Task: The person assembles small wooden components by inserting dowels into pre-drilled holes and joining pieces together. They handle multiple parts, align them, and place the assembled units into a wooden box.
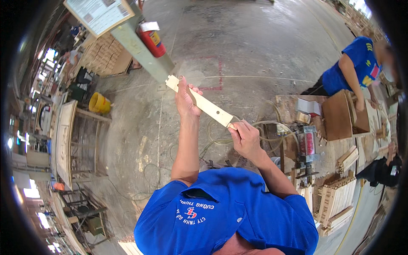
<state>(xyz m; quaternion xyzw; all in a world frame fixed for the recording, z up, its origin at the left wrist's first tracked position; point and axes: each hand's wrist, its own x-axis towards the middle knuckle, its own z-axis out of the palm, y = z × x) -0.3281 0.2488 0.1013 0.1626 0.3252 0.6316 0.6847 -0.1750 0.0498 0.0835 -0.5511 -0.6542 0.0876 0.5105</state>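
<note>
Slat [204, 102] slants upper-left to lower-right — both hands gripping.

Both arms rise from the lower edge, bare from the short blue sleeves up, and stretch forward away from the chest. The left forearm runs nearly straight up the picture; its hand [187, 100] sits at the far end with the fingers curled shut in a firm grip, thumb side turned toward the right. The right arm bends at the elbow and angles inward, so the right hand [244, 138] sits lower and nearer the body, its fingers also closed, knuckles facing up. The two hands are held apart.
</note>
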